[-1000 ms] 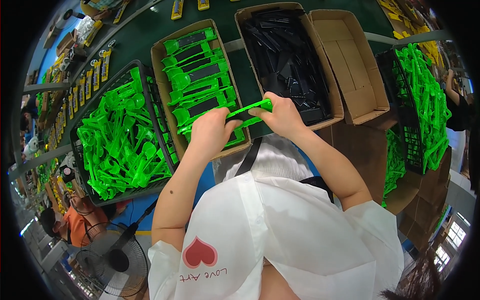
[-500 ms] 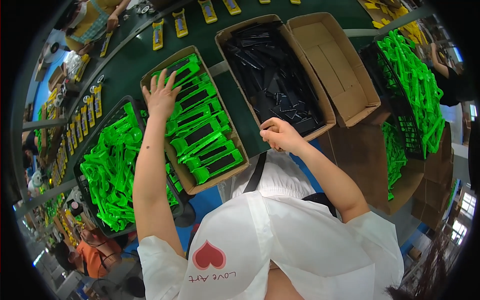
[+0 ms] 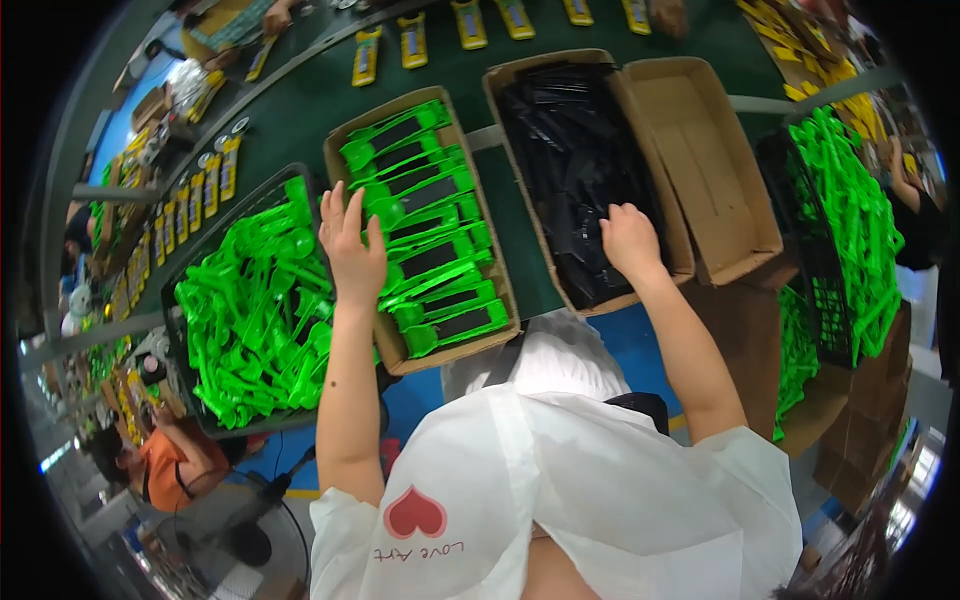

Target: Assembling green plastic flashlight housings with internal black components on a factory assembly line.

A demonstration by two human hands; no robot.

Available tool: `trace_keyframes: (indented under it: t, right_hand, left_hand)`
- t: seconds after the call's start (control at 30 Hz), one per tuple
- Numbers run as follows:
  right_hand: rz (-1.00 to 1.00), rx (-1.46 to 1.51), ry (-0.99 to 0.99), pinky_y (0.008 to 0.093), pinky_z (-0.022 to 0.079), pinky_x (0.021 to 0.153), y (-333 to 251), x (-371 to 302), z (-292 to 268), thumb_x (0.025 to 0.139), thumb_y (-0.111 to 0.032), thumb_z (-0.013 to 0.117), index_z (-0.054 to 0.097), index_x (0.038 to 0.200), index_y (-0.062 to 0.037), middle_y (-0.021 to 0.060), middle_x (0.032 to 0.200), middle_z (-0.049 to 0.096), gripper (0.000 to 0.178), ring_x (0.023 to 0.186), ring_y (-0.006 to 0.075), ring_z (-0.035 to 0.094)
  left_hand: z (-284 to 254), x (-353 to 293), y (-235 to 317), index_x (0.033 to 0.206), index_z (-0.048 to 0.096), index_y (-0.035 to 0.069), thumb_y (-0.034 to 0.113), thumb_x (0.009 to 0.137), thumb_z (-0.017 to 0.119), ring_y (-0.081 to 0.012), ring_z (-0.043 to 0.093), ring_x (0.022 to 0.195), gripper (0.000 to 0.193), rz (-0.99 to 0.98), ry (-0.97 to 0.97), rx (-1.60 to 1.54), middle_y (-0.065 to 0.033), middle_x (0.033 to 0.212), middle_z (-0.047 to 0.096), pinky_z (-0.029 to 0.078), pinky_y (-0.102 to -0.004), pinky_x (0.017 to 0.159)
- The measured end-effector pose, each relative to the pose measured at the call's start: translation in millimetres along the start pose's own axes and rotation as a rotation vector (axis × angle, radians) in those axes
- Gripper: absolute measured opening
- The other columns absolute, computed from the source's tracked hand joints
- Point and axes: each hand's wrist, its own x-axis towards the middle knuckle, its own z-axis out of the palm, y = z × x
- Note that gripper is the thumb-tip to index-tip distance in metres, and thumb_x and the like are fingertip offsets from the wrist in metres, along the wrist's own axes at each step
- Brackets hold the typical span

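Note:
Several green plastic parts with black flat inserts (image 3: 432, 188) lie in rows inside a cardboard box (image 3: 455, 357). Over that box's left edge is my left hand (image 3: 355, 255), fingers spread, with nothing visible in it. To the right, a second cardboard box (image 3: 590, 303) holds a heap of thin black pieces (image 3: 572, 150). My right hand (image 3: 632, 240) reaches down onto this heap near its right side. Its fingers are bent and drawn together, their tips against the black pieces; whatever they pinch is hidden.
A dark crate (image 3: 180, 345) of loose green parts (image 3: 255, 310) stands at the left. Right of the black pieces sits another cardboard box (image 3: 715, 190). Beyond it is a black crate (image 3: 825, 310) heaped with green parts. Yellow tools (image 3: 413, 42) line the green table's far side. Co-workers are nearby.
My right hand has moved from the near edge of the black pieces' box into the heap. My left hand has come nearer along the green parts' box. The whole view has shifted slightly.

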Motion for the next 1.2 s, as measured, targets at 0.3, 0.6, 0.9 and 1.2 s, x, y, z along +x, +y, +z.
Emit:
trace_keyframes:
  t: [0.3, 0.6, 0.9, 1.2]
  right_hand:
    - [0.085, 0.167, 0.054, 0.0392, 0.042, 0.058, 18, -34, -33, 0.079, -0.022, 0.057, 0.051, 0.077, -0.0005, 0.0161, 0.072, 0.053, 0.022, 0.068, 0.0349, 0.052]
    - [0.069, 0.286, 0.081, 0.0405, 0.04, 0.057, 26, -59, -20, 0.084, -0.022, 0.052, 0.05, 0.077, 0.0007, 0.0187, 0.071, 0.053, 0.023, 0.066, 0.036, 0.052]
    - [0.11, 0.241, 0.026, 0.0415, 0.043, 0.062, 27, -62, -10, 0.085, -0.025, 0.048, 0.052, 0.087, -0.0003, 0.0187, 0.08, 0.057, 0.025, 0.074, 0.0366, 0.054]
    - [0.076, 0.337, 0.182, 0.0391, 0.045, 0.063, 31, -62, -11, 0.084, -0.019, 0.049, 0.053, 0.095, -0.0033, 0.0165, 0.083, 0.059, 0.02, 0.077, 0.0339, 0.057]
  left_hand:
    - [-61, -80, -140, 0.117, 0.041, 0.004, 0.011, 0.069, 0.061, -0.0347, 0.039, 0.109, 0.053, -0.554, 0.047, 0.548, -0.0193, 0.118, 0.042, 0.034, -0.0431, 0.09]
    - [-88, -68, -155, 0.105, 0.053, -0.002, 0.058, 0.071, 0.052, -0.0331, 0.058, 0.085, 0.069, -0.812, -0.591, 0.248, -0.02, 0.099, 0.058, 0.046, -0.0428, 0.073]
    - [-64, -37, -148, 0.101, 0.056, 0.01, 0.032, 0.083, 0.046, -0.029, 0.055, 0.087, 0.031, -0.561, -0.201, 0.463, -0.0124, 0.088, 0.06, 0.045, -0.0419, 0.07]
    - [1, -44, -151, 0.098, 0.057, 0.003, 0.008, 0.067, 0.06, -0.0341, 0.054, 0.09, 0.032, -0.423, -0.312, 0.265, -0.0184, 0.093, 0.058, 0.045, -0.0392, 0.078]
